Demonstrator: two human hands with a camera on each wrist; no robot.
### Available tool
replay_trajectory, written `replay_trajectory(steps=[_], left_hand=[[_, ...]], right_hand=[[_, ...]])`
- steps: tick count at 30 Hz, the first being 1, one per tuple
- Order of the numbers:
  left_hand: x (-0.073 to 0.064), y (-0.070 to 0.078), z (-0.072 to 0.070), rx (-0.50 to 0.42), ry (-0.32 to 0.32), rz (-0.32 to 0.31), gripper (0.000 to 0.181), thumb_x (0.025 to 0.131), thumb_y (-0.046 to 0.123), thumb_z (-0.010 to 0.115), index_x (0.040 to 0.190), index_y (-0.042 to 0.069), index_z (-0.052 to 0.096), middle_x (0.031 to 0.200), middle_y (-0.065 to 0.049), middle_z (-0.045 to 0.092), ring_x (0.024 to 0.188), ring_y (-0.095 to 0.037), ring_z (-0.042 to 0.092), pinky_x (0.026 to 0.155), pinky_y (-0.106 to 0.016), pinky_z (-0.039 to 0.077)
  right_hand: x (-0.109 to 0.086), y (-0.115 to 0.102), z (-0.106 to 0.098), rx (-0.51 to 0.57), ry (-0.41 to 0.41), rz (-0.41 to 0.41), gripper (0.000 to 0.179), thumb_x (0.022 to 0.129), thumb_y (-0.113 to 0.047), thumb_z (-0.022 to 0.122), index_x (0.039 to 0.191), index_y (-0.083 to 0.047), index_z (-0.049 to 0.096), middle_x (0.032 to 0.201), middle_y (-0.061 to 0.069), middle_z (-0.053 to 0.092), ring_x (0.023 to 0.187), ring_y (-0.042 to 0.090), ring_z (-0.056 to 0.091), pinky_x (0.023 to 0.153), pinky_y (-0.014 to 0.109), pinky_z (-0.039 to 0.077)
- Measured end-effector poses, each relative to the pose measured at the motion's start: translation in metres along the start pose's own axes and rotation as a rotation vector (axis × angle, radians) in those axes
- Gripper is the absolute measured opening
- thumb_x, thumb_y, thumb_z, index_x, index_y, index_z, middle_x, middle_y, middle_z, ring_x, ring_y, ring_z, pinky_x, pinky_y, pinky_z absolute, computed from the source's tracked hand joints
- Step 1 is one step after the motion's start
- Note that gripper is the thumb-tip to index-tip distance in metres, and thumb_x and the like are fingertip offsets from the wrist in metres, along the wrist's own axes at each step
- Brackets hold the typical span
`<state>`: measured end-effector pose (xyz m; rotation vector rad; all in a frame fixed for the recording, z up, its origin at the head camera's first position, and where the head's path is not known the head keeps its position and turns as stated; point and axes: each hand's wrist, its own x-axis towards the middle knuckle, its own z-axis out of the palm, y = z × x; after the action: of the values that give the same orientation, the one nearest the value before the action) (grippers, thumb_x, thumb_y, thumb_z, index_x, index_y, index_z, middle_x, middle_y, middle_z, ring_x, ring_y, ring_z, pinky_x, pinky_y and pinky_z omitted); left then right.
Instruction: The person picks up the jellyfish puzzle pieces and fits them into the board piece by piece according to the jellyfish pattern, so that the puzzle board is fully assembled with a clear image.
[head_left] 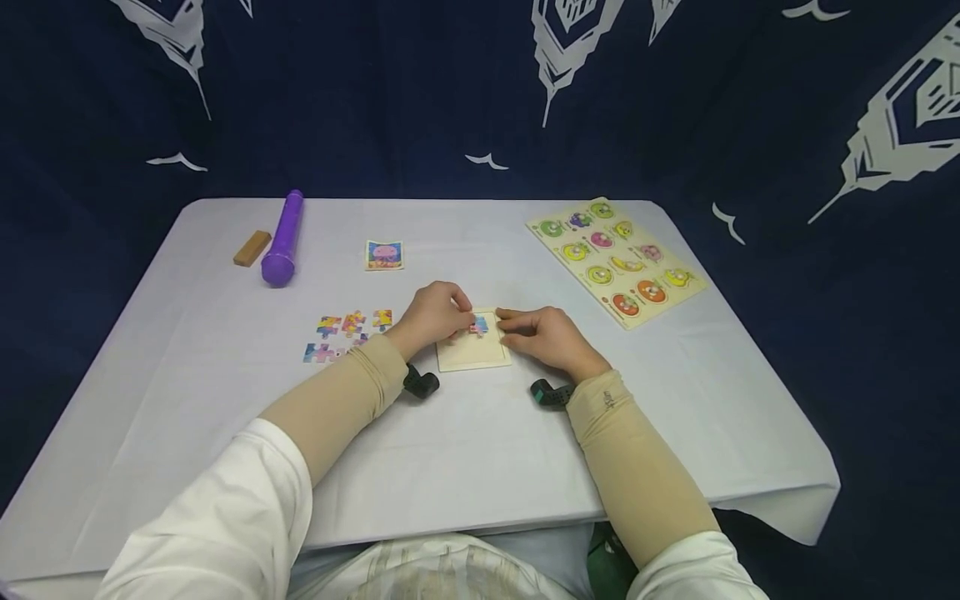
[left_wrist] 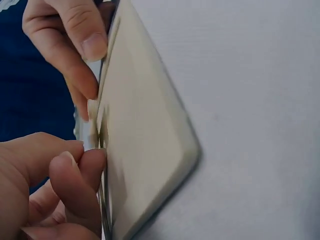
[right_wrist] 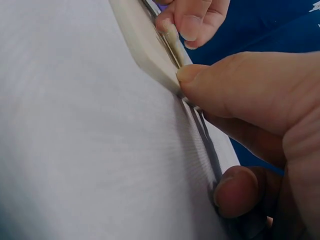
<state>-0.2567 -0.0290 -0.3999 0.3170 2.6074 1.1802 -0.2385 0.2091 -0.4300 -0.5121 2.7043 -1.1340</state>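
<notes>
In the head view a pale wooden puzzle board [head_left: 474, 358] with a raised rim lies on the table. A small colourful patch of puzzle [head_left: 478, 325] shows in its upper part, between my hands. My left hand [head_left: 437, 315] is over the board's upper left and pinches a small puzzle piece [right_wrist: 173, 39], seen edge-on in the right wrist view. From the other side my right hand [head_left: 551, 337] grips the board's right edge, its thumb [right_wrist: 210, 82] on the rim. Several loose puzzle pieces [head_left: 321, 353] lie left of the board, partly hidden by my left arm.
A small picture card [head_left: 385, 256] lies beyond the board. Farther left are a purple cylindrical stick [head_left: 285, 237] and a wooden block [head_left: 252, 248]. A fruit-picture board [head_left: 618, 258] lies at the back right of the white-covered table [head_left: 450, 467].
</notes>
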Motion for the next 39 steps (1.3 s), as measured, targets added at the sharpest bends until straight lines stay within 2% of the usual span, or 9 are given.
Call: replay_trajectory(steps=[4,7,10,17,23,30,39], left_hand=[[-0.002,0.001,0.001,0.081,0.005,0.024,0.013,0.092,0.021,0.073,0.100,0.012,0.068,0.075,-0.002,0.069,0.068,-0.015,0.059,0.066,-0.028,0.046],[-0.003,0.001,0.003,0.187,-0.020,0.054,0.012,0.089,0.023,0.075,0.094,0.014,0.070,0.082,0.001,0.068,0.078,-0.016,0.059,0.069,-0.029,0.046],[-0.004,0.001,0.006,0.241,-0.044,0.073,0.011,0.090,0.025,0.076,0.092,0.015,0.071,0.085,0.002,0.069,0.079,-0.016,0.060,0.069,-0.029,0.047],[-0.003,0.002,0.011,0.282,0.010,0.100,0.007,0.094,0.022,0.073,0.089,0.018,0.075,0.086,0.004,0.072,0.075,-0.015,0.061,0.062,-0.031,0.047],[0.000,0.004,0.013,0.292,0.036,0.118,0.006,0.095,0.022,0.073,0.091,0.018,0.077,0.092,0.004,0.073,0.079,-0.015,0.063,0.065,-0.032,0.049],[0.004,0.007,0.012,0.298,0.021,0.122,0.006,0.095,0.023,0.074,0.092,0.018,0.077,0.096,0.004,0.074,0.082,-0.015,0.064,0.068,-0.034,0.051],[0.007,0.009,0.009,0.328,0.008,0.100,0.013,0.094,0.029,0.076,0.087,0.018,0.074,0.090,0.003,0.072,0.078,-0.016,0.062,0.064,-0.032,0.048]], right_hand=[[0.000,-0.001,-0.001,0.001,0.001,-0.004,0.028,0.093,-0.026,0.077,0.119,-0.014,0.078,0.142,-0.004,0.063,0.140,0.018,0.052,0.116,0.041,0.041],[-0.001,-0.002,-0.001,0.006,0.003,-0.004,0.028,0.093,-0.025,0.078,0.119,-0.014,0.078,0.142,-0.004,0.063,0.140,0.019,0.052,0.116,0.041,0.041],[-0.001,-0.001,-0.001,0.010,0.006,-0.008,0.028,0.093,-0.024,0.078,0.119,-0.013,0.078,0.143,-0.003,0.063,0.140,0.020,0.052,0.116,0.042,0.041],[-0.001,-0.002,0.000,0.037,-0.004,-0.012,0.028,0.093,-0.022,0.078,0.119,-0.012,0.078,0.143,-0.002,0.063,0.141,0.019,0.052,0.116,0.041,0.040],[-0.002,-0.001,0.000,0.032,0.003,-0.014,0.027,0.093,-0.022,0.077,0.119,-0.012,0.078,0.142,-0.002,0.063,0.140,0.020,0.052,0.115,0.041,0.041],[-0.002,-0.002,0.001,0.018,0.004,-0.024,0.027,0.094,-0.021,0.077,0.119,-0.012,0.077,0.142,-0.003,0.063,0.138,0.020,0.054,0.114,0.041,0.043],[-0.001,-0.003,0.001,0.003,0.017,-0.031,0.027,0.093,-0.021,0.077,0.119,-0.013,0.078,0.141,-0.004,0.064,0.136,0.021,0.057,0.114,0.043,0.043]])
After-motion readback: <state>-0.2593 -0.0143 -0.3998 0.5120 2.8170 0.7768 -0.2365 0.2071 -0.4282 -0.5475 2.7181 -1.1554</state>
